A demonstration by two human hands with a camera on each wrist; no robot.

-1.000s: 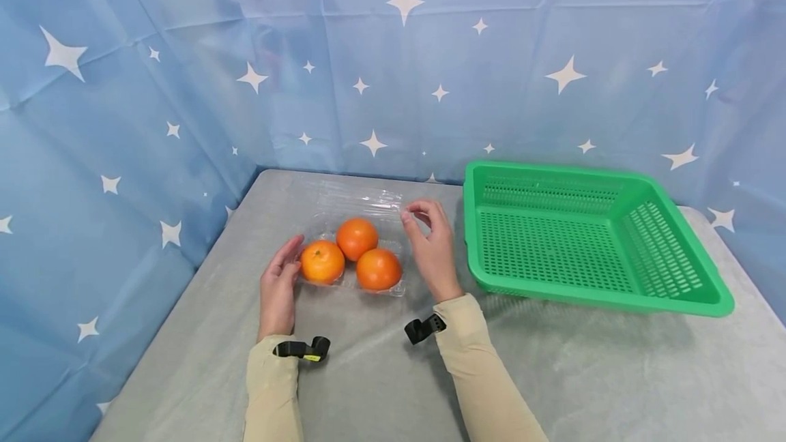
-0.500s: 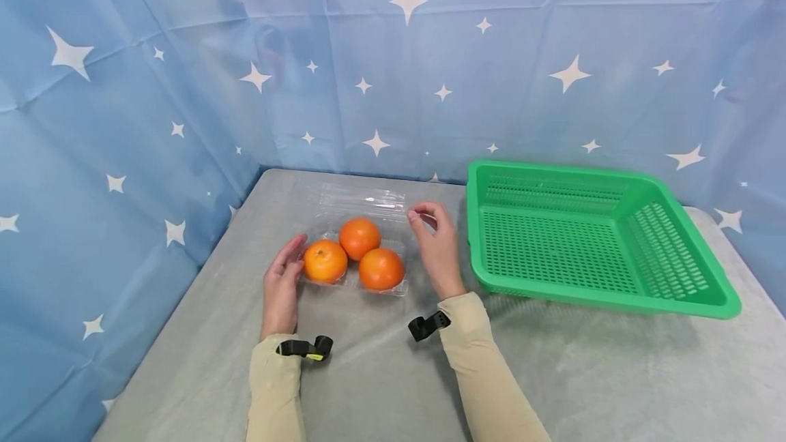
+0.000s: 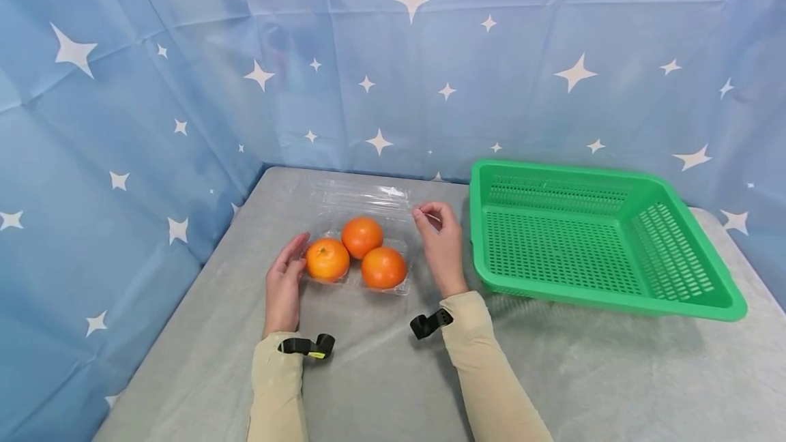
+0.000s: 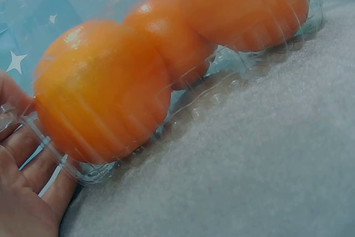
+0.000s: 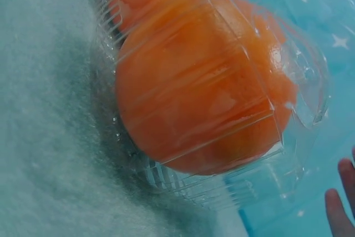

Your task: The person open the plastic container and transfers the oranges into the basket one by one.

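Three oranges sit in a clear plastic clamshell box on the grey table. Its transparent lid is folded back toward the curtain. My left hand rests against the box's left side; in the left wrist view, its fingers lie along the plastic rim, beside the nearest orange. At the right rear of the box is my right hand, fingers loosely bent, thumb and forefinger close together. In the right wrist view two of its fingertips show apart from the box.
A green perforated basket stands on the table to the right of my right hand. Behind and to the left hangs a blue curtain with white stars. The grey table extends toward me.
My right hand has drawn slightly right, away from the lid's edge. The left hand stays at the box's side. The whole head view has shifted a little.
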